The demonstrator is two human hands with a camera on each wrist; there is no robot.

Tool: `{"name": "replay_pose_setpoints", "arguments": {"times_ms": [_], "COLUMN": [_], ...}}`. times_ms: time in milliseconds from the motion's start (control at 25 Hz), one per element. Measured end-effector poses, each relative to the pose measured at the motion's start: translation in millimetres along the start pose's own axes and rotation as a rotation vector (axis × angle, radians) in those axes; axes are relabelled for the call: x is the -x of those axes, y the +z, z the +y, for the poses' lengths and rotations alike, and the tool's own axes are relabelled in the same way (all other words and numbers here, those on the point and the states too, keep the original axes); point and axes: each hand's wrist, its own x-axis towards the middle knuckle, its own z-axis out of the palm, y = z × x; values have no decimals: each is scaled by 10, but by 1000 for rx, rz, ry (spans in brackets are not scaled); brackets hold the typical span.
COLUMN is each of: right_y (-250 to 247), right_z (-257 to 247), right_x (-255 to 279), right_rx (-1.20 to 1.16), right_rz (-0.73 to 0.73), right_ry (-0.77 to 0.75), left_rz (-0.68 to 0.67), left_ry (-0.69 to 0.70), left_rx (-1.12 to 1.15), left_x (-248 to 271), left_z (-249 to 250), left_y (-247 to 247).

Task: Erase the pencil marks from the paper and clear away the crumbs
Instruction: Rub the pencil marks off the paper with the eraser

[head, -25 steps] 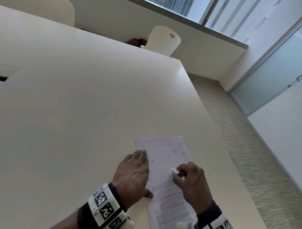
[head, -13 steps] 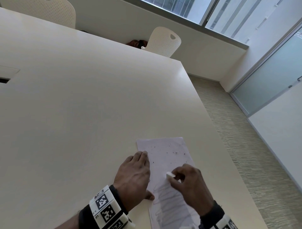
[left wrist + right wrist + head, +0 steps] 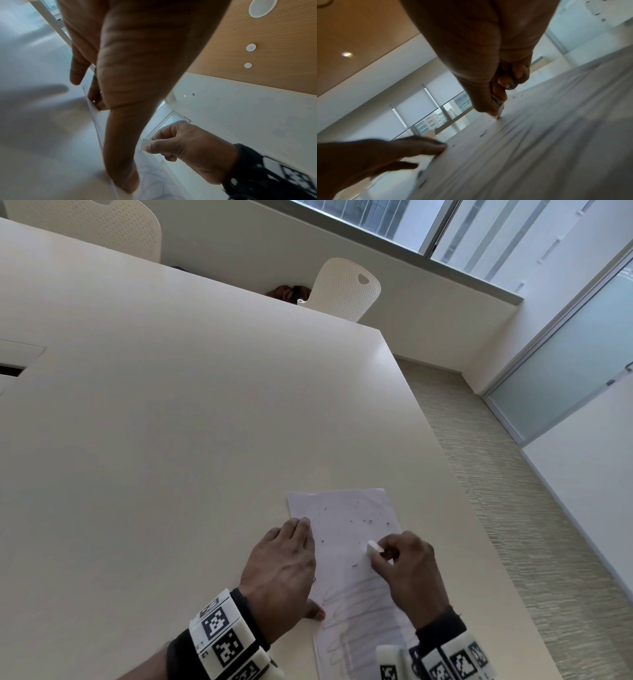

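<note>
A white sheet of paper (image 3: 346, 529) lies near the table's front right edge. Pencil scribbles (image 3: 359, 611) cover its near half, and dark crumbs (image 3: 370, 522) are scattered over its far half. My left hand (image 3: 284, 570) lies flat with straight fingers on the paper's left edge and holds it down. My right hand (image 3: 400, 566) pinches a small white eraser (image 3: 374, 547) and presses its tip on the paper. The right wrist view shows the eraser (image 3: 498, 108) touching the sheet between thumb and fingers. The left wrist view has the eraser (image 3: 145, 145) pinched in the right hand.
The cream table (image 3: 171, 422) stretches far to the left and back. Its right edge runs close beside the paper, with carpet floor (image 3: 513, 508) beyond. Two white chairs (image 3: 346, 289) stand at the far side. A cable hatch (image 3: 13, 361) sits at the left.
My right hand with the eraser slid left and nearer across the sheet, then back to the right and farther, rubbing. The left hand has stayed in place on the paper's edge.
</note>
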Motion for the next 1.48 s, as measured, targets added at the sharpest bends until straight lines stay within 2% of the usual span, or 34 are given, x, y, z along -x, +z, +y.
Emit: {"name": "replay_pose_setpoints", "arguments": {"times_ms": [120,160,200,280,360,520,680,760,840,960,1080,1160,1320,1480], "right_y": [138,129,87,16,28,207,-94,-206,-148,-55,-193,-220,16,-149], "right_z": [-244,-231,-152,20,-39,-352,247,392,318,197,517,543,133,512], "right_x": [205,211,157,9,-11,206,-86,-135,-89,44,-90,-115,45,-148], "right_rx": [-11,-28,-38,-7,44,-47,-19,32,53,-33,12,77,-11,36], "right_rz": [-111,-142,-136,-27,9,-180,-3,53,34,-54,36,71,-31,62], "right_ry": [-103,-93,-60,1,6,-117,42,115,71,-17,112,156,-36,109], "left_rz": [3,4,8,11,9,13,15,12,9,8,4,6,12,12], "left_ry": [-1,-1,1,3,3,2,2,2,-1,-2,-1,1,0,2], "left_rx": [6,5,1,0,2,-1,-2,-2,-3,1,2,7,11,12], "left_x": [3,5,6,5,-5,1,10,-2,-11,-5,0,-4,6,12], "left_z": [2,3,3,1,3,1,1,1,-1,-8,-4,-2,1,0], "left_y": [-1,-4,-3,-2,-4,-8,-10,-3,13,24,16,7,4,-5]}}
